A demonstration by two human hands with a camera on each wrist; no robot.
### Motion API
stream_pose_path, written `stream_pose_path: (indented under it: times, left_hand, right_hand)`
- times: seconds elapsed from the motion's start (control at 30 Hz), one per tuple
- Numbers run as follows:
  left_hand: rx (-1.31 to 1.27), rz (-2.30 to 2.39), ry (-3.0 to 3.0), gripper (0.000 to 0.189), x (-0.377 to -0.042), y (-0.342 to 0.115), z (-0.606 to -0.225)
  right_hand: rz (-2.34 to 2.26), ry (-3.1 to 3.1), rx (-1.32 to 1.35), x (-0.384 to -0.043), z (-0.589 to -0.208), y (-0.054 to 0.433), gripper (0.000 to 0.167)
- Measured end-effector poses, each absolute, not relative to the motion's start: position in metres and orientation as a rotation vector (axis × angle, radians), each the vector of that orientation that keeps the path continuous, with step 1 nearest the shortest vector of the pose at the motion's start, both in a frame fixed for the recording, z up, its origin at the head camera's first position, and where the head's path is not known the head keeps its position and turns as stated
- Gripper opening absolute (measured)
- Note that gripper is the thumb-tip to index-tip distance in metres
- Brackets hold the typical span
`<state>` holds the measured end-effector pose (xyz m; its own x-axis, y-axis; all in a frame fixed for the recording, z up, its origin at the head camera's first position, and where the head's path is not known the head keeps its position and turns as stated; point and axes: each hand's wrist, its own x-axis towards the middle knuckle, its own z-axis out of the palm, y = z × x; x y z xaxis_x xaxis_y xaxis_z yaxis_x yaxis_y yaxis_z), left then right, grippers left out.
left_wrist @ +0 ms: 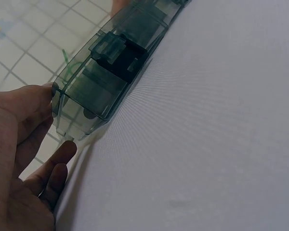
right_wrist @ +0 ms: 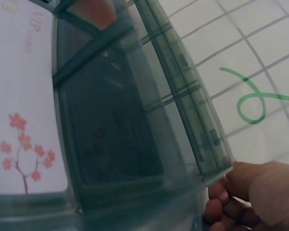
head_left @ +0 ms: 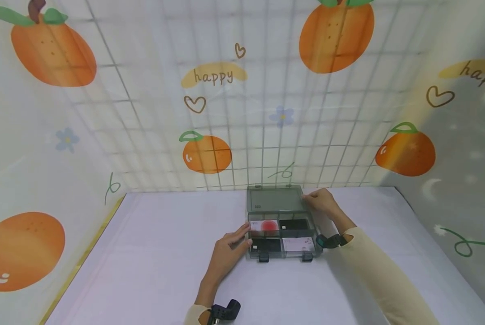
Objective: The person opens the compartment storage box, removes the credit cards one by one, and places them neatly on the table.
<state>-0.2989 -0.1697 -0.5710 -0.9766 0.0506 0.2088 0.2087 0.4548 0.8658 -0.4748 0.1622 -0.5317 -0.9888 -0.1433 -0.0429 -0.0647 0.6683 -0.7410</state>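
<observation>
A translucent grey-green plastic storage case (head_left: 285, 257) rests on the white table, its lid (head_left: 276, 199) raised at the back. In its compartments lie a white card with a red circle (head_left: 263, 225), a black card (head_left: 294, 225), a second black card (head_left: 266, 245) and a white card with pink blossoms (head_left: 298, 244). My left hand (head_left: 226, 253) touches the case's left side with fingers extended; the left wrist view shows its fingertips at the corner beside a dark latch (left_wrist: 119, 57). With thumb and fingers, my right hand (head_left: 323, 201) pinches the lid's right edge, also visible in the right wrist view.
Behind the table (head_left: 165, 257) hangs a fabric backdrop (head_left: 145, 135) printed with oranges, with a wire grid showing through it. The case stands near the table's back edge. A dark wrist device (head_left: 331, 241) on the right arm overlaps the case's right side.
</observation>
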Motion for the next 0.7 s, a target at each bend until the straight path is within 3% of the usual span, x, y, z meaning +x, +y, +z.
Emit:
stream_pose_path:
  times: [0.3, 0.7]
  left_hand:
    - [-0.271, -1.543, -2.519, 0.045, -0.297, -0.168, -0.568]
    - [-0.313, -1.53, -2.491, 0.045, -0.3, -0.17, -0.571]
  right_hand:
    - [-1.193, 2.789, -0.105, -0.467, -0.525, 0.165, 0.038]
    - [-1.211, 2.776, -0.244, -0.429, -0.484, 0.188, 0.039]
